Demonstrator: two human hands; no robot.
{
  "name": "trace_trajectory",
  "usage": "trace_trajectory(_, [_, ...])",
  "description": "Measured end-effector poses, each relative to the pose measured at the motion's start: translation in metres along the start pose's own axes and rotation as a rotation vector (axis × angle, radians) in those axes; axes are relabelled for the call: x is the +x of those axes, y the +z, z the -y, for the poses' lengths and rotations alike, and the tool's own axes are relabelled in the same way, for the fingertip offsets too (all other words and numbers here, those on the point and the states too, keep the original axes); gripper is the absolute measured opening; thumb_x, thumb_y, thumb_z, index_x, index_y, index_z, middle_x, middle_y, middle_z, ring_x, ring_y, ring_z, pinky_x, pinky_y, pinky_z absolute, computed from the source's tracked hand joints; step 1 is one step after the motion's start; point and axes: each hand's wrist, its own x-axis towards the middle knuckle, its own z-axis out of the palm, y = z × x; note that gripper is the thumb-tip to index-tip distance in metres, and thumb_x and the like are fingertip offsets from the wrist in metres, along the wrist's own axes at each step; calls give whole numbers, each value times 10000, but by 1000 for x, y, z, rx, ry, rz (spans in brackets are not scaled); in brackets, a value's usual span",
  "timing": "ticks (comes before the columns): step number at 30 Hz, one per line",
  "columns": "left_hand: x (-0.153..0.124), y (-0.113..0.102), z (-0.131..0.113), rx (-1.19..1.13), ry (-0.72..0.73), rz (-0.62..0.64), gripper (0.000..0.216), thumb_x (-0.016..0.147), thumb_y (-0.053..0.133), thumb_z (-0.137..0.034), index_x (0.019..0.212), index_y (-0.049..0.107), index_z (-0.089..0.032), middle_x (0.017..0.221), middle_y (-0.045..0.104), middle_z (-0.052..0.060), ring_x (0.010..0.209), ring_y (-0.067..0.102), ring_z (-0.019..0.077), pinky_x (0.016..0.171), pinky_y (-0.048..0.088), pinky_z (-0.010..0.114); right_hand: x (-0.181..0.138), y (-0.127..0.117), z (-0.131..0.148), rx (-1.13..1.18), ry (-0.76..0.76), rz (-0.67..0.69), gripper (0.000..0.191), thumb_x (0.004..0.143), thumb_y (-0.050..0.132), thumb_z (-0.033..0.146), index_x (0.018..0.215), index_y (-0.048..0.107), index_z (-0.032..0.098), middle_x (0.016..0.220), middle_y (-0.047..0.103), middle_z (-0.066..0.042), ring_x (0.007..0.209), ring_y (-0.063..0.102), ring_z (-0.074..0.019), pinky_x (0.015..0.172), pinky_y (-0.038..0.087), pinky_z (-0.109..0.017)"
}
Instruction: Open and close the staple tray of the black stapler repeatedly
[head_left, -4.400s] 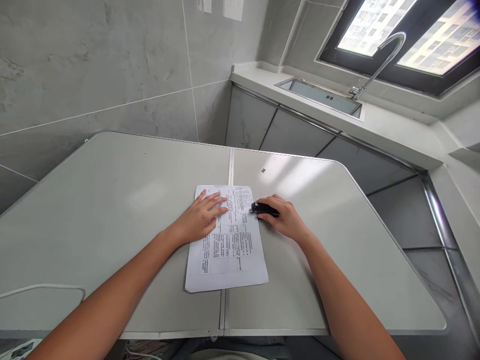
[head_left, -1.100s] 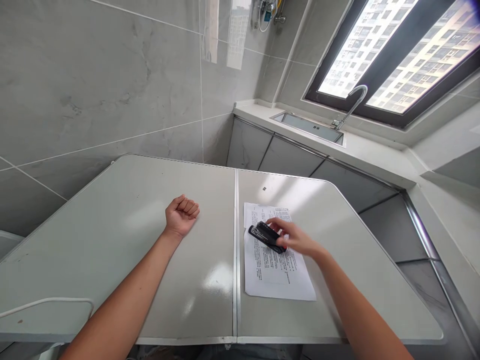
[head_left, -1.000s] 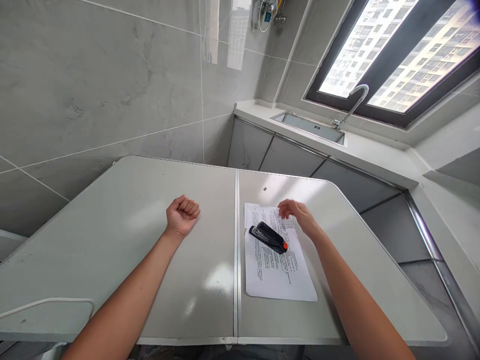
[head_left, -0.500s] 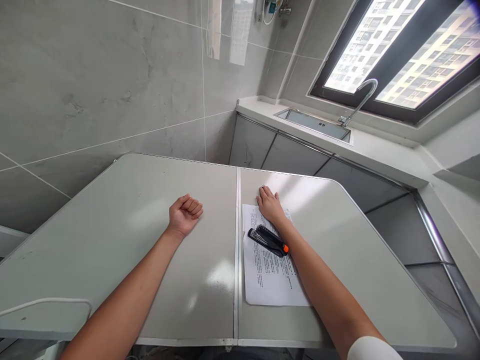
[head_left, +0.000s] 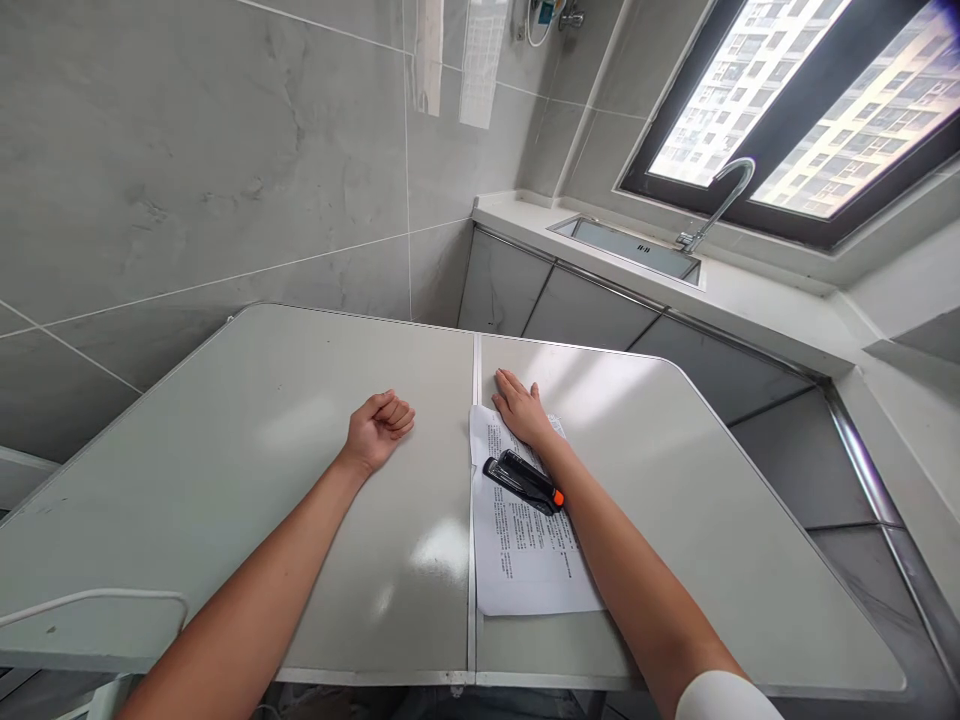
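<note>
Grey marbled wall tiles (head_left: 225, 150) line the upper left. Upper right, a dark-framed rectangular glass window (head_left: 795, 120) glows above a white countertop (head_left: 757, 290).

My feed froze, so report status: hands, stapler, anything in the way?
Left hand curled in a fist; right hand palm down at far edge of paper. Stapler lying on paper. Possibly in the way: right forearm, across paper's right side.

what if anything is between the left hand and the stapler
Nothing visible stands in the way: only the tabletop and the left edge of the papers lie between the left hand and the stapler. The right hand rests farther forward, off that line.
</note>
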Motion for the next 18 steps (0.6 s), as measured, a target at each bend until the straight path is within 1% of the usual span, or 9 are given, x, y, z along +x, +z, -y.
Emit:
trace_trajectory(2, [-3,9,4,281,83,-4,516,952,538,-419,526,332,-213,539,282,-31,515,332,131,510,335,278,-2,-2,-3,7,-19,3,560,1080,270,378,1622,273,238,1684,297,-112,1560,260,-253,1240,96,-659])
trace_trajectory(3, [-4,15,8,477,143,-1,460,956,542,-409,555,442,-208,577,399,-10,573,412,145,576,395,289,-3,-2,-5,11,-19,-1,561,1077,280,373,1621,276,237,1682,304,-112,1554,276,-254,1245,102,-648])
trace_trajectory(5, [-10,30,18,870,233,115,204,920,630,-378,808,679,-215,855,642,45,864,570,204,814,480,347,-2,-1,-7,17,6,-31,564,1068,300,358,1617,289,227,1675,319,-115,1544,299,-253,1254,132,-615])
trace_trajectory(6, [-13,37,24,1012,268,159,166,922,637,-371,953,716,-228,1001,676,62,998,580,235,919,473,392,-2,-1,-8,15,25,-55,566,1062,310,352,1612,299,218,1671,329,-119,1541,304,-253,1258,153,-593])
trace_trajectory(8, [-19,49,37,1197,277,189,275,941,632,-355,1186,692,-244,1176,668,82,1107,572,268,997,454,451,-1,1,-9,0,64,-102,569,1052,333,347,1599,327,193,1660,348,-132,1537,309,-260,1259,192,-550])
trace_trajectory(9, [-22,54,43,1260,263,177,367,917,677,-370,1259,664,-239,1215,658,94,1129,569,287,1002,455,470,0,1,-10,-13,81,-122,571,1046,345,346,1592,342,176,1654,356,-143,1534,313,-268,1258,207,-533])
trace_trajectory(11, [-28,62,53,1331,221,136,441,876,735,-374,1279,651,-214,1218,648,110,1143,568,309,1005,462,487,2,2,-13,-33,111,-154,581,1036,364,340,1576,367,125,1641,369,-172,1525,326,-288,1254,234,-505])
trace_trajectory(14, [-35,70,60,1327,153,144,379,838,775,-349,1175,685,-202,1122,660,99,1087,600,300,967,488,465,4,2,-16,-43,134,-186,589,1027,380,323,1559,385,69,1626,383,-199,1515,339,-300,1240,278,-464])
trace_trajectory(18, [-42,80,61,1261,99,147,325,810,779,-256,1113,664,-240,1020,678,59,1014,634,285,945,487,470,5,1,-17,-35,122,-198,559,1028,398,290,1546,409,78,1614,404,-193,1499,361,-303,1231,289,-451])
